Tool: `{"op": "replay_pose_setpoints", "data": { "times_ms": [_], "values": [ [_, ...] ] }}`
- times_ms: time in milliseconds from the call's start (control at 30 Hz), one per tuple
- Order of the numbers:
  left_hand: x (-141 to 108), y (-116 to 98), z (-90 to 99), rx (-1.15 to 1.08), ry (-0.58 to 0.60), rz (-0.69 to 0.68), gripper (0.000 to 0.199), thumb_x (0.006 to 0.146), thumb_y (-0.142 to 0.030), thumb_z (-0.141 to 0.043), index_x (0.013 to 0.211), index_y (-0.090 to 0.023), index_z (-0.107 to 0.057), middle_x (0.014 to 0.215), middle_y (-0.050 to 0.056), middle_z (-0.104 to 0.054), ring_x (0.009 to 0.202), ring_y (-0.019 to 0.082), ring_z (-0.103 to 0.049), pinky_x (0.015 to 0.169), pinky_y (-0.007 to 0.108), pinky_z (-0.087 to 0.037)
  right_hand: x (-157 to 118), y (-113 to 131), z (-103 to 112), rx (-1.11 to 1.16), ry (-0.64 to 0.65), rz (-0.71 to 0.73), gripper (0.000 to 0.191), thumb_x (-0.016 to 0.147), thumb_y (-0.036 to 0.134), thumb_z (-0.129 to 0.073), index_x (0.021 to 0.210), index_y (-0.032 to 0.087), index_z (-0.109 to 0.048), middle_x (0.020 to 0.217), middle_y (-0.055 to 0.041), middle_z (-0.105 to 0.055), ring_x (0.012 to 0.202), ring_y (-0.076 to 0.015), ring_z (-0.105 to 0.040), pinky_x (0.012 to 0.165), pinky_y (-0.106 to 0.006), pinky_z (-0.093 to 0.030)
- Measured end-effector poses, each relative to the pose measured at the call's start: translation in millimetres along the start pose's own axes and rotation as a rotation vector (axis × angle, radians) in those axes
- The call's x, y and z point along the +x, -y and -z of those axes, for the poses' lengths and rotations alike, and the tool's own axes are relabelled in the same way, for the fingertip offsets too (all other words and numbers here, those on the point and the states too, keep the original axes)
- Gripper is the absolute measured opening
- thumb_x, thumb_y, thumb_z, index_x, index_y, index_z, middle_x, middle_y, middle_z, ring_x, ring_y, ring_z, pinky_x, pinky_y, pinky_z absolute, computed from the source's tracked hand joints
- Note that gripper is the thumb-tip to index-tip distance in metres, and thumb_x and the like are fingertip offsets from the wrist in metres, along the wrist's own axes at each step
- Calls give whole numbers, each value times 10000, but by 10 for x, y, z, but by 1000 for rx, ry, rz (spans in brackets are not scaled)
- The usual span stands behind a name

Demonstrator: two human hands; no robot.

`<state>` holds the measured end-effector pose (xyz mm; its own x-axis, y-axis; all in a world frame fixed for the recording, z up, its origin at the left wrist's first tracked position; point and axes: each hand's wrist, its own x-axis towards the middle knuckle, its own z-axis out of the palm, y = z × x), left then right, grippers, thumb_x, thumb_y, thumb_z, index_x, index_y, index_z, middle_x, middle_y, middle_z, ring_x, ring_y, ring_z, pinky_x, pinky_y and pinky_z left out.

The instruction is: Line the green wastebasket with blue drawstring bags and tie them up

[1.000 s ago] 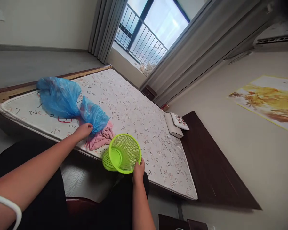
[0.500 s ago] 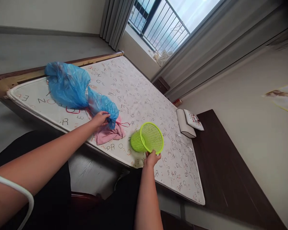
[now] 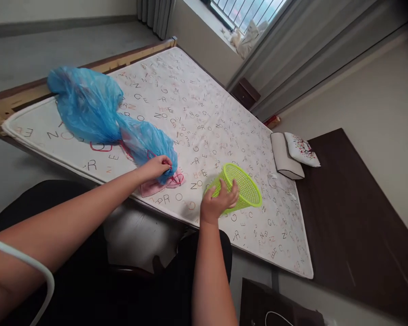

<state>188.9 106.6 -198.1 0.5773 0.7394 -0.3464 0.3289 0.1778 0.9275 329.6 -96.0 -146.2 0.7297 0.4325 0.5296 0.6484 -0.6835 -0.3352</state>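
- While the room is seen tilted from the head camera, a large bare mattress (image 3: pixel 224 136) is laid on a wooden bed frame (image 3: pixel 139 56), its quilted white cover printed with scattered letters.
- A dark wooden headboard (image 3: pixel 340 203) is placed beyond it, with a pale cushion (image 3: pixel 285 156) and a small patterned pillow (image 3: pixel 301 150) lying at the mattress's far edge.
- The thin, crumpled blue plastic bag (image 3: pixel 88 106) is spread across the mattress in a large billow, narrowing towards a gathered end.
- A green mesh basket (image 3: pixel 246 190), round and tapered, is lying on its side on the mattress, well apart from the bag's billow; nothing can be made out inside it.
- A soft pink cloth (image 3: pixel 153 188) is lying bunched at the mattress's near edge, partly covered by the bag.
- The hands are held apart: the left hand (image 3: pixel 154 168) is closed on the gathered end of the bag, just above the cloth, and the right hand (image 3: pixel 219 203) is clasped on the basket's mesh side.
- As things lie, the bag and basket are separate, with the bag outside the basket; the cloth is left on the mattress.
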Motion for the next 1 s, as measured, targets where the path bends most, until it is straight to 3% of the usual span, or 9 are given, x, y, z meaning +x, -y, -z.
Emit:
{"op": "replay_pose_setpoints", "data": {
  "times_ms": [67,133,267,333,467,600,700,867,1000],
  "values": [
    [-14,-10,-12,114,-2,-40,125,692,-204,-675,817,-204,-663,727,7,-681,662,168,-610,546,243,-419,123,-180,64,-59,-97,-36,413,952,339,-421,1273,163,-612,1570,-206,-343,1515,-384,-198,1151,-688,-161],
    [-26,-26,-19,194,8,-79,109,709,-221,-667,817,-213,-676,763,11,-696,707,182,-618,568,249,-424,244,-363,97,-74,-69,-85,493,967,407,-427,1377,157,-540,1566,-210,-362,1492,-369,-269,1169,-649,-177],
    [-46,-51,-48,277,32,-78,94,752,-245,-638,835,-222,-676,751,5,-679,695,186,-603,582,258,-424,307,-617,-44,-7,437,-217,806,894,586,-545,1490,62,-406,1428,-278,-514,1304,-368,-519,1062,-497,-409],
    [-56,-57,-70,300,32,-78,102,767,-255,-630,849,-221,-680,760,6,-681,700,188,-607,589,260,-427,264,-650,-142,-26,624,-260,734,893,563,-547,1428,63,-484,1255,-253,-635,1150,-345,-617,948,-435,-475],
    [-76,-64,-101,294,38,-80,128,756,-267,-649,866,-220,-695,824,14,-712,751,198,-636,626,268,-449,189,-565,-170,-124,760,-109,393,942,378,-468,1220,154,-632,948,-136,-710,866,-272,-666,799,-367,-482],
    [-80,-68,-83,224,74,-121,175,727,-275,-685,888,-207,-698,828,16,-700,768,192,-644,666,270,-471,181,-458,-71,-36,866,139,414,969,318,-443,1345,200,-572,1039,-115,-719,893,-253,-668,781,-342,-478],
    [-81,-73,-38,126,80,-119,252,702,-309,-736,928,-202,-702,817,15,-683,756,184,-642,670,272,-484,182,-411,-55,7,831,234,436,987,302,-427,1403,226,-536,1166,-109,-705,1040,-258,-656,941,-415,-459],
    [-149,-122,63,-95,97,-98,324,683,-327,-793,965,-191,-709,824,23,-664,738,164,-643,673,275,-501,91,-210,-119,15,608,176,448,955,303,-489,1390,214,-542,1277,-120,-663,1192,-276,-593,1158,-616,-214],
    [-261,-188,140,-175,132,-108,342,674,-316,-826,966,-180,-711,833,29,-656,719,157,-636,686,301,-509,-118,229,-166,251,372,221,378,964,368,-489,1264,167,-599,1295,-162,-619,1252,-269,-532,1117,-524,-337]
  ]
}}
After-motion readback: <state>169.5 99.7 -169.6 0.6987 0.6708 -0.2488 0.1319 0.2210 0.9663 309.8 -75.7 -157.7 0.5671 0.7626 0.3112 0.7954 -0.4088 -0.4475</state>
